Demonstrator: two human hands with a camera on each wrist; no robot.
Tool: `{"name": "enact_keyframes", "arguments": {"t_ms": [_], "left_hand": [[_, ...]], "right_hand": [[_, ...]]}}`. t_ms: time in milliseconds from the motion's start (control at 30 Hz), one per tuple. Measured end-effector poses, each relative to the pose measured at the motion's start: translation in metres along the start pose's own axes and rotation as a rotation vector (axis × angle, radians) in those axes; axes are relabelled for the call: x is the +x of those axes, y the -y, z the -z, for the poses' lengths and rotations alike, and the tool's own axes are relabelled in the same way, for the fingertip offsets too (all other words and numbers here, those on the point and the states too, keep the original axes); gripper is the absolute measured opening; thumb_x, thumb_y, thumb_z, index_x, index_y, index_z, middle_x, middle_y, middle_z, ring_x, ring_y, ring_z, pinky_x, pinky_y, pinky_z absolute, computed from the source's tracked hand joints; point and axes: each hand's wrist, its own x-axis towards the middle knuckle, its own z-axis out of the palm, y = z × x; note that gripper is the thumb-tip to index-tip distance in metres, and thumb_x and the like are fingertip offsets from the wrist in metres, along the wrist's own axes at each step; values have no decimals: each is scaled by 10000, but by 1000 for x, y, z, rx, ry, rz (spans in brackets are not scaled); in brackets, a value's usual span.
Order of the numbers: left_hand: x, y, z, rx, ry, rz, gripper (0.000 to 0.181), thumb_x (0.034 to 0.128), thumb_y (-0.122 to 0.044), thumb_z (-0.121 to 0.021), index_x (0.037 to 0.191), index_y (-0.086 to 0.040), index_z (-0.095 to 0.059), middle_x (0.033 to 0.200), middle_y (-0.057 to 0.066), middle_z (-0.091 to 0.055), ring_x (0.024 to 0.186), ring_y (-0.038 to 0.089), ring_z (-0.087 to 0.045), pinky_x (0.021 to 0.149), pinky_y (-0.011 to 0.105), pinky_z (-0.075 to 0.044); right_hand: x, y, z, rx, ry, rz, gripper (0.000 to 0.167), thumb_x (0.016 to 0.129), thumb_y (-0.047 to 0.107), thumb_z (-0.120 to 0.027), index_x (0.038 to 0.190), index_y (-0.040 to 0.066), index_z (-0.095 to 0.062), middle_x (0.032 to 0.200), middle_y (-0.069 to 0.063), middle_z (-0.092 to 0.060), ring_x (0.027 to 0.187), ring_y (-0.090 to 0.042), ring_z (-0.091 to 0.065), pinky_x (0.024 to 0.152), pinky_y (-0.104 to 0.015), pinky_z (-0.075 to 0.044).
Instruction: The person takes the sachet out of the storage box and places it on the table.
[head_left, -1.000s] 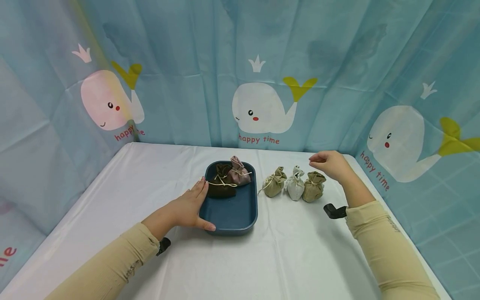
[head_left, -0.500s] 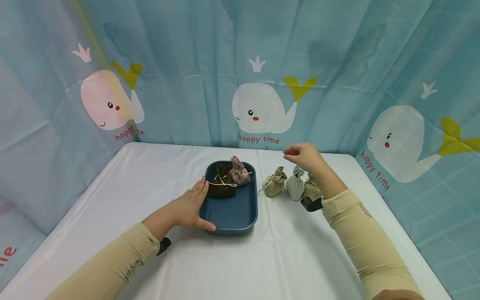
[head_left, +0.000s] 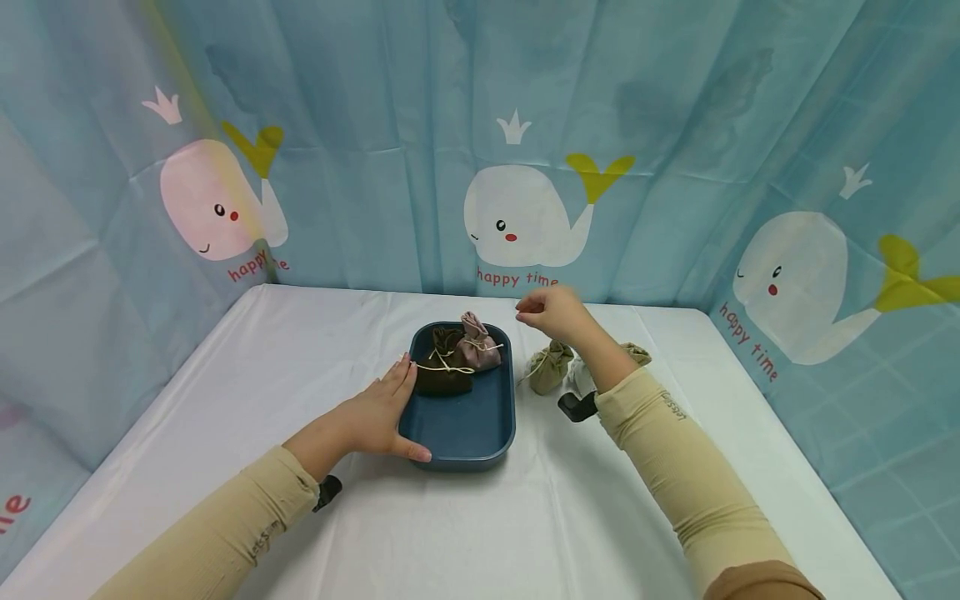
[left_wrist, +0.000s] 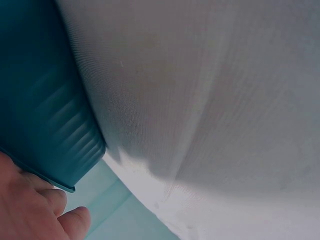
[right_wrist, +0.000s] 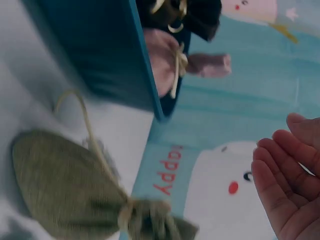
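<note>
Hands, bags and tray on a covered table. The right hand (head_left: 555,315) is raised beyond the green bag (head_left: 550,369), which lies to the near side of the fingers and below them. The bag sits neck up on the cloth, its long axis close to vertical, the neck leaning slightly right. Of the two hands, the right is clearly nearer to it. The right wrist view shows the right fingers gently curved, thumb slightly apart from the index finger, and nothing between them; neither bag nor tray is touched.

The tray (head_left: 465,429) stands just left of the green bag, a narrow strip of cloth between. The left hand (head_left: 375,417) rests along its left rim, fingers extended, thumb at the near corner. Within the tray's far half lie the brown bag (head_left: 444,382), at left, and the pink bag (head_left: 480,354), at right; the near half shows bare floor. The white bag (head_left: 581,379) and tan bag (head_left: 639,354), right of the green one, are partly hidden by the right arm. White cloth (head_left: 555,517) extends to the near side; a curtain (head_left: 375,208) bounds the far side.
</note>
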Motion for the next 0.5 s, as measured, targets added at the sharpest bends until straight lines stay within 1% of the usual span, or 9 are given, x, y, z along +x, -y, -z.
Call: {"name": "enact_keyframes", "arguments": {"t_ms": [200,400,500], "left_hand": [[-1,0,0,-4,-3,2,1368,536,-831,-571,1455,16,-17,1516,178,73,1393,308,12,1073,519,-171],[-2,-1,2,-16,-13,-7,1365,536,-828,-572,1453,29,-33,1514,195,53,1391,326,-8,1068,528,-174],[-3,-2,2,-14,-14,-7,1364,537,-825,-574,1453,27,-33,1514,194,53,1391,325,-8,1068,526,-175]], "right_hand": [[10,10,-21,6,51,7,216,881,200,-621,1035,62,-683,965,-62,-671,904,-196,-614,776,-348,-498],[18,16,-34,-37,57,10,217,875,215,-629,1035,81,-686,962,-43,-669,897,-178,-610,778,-346,-499],[22,18,-40,-59,63,6,199,872,222,-634,1005,87,-694,932,-33,-671,867,-169,-608,758,-333,-502]]}}
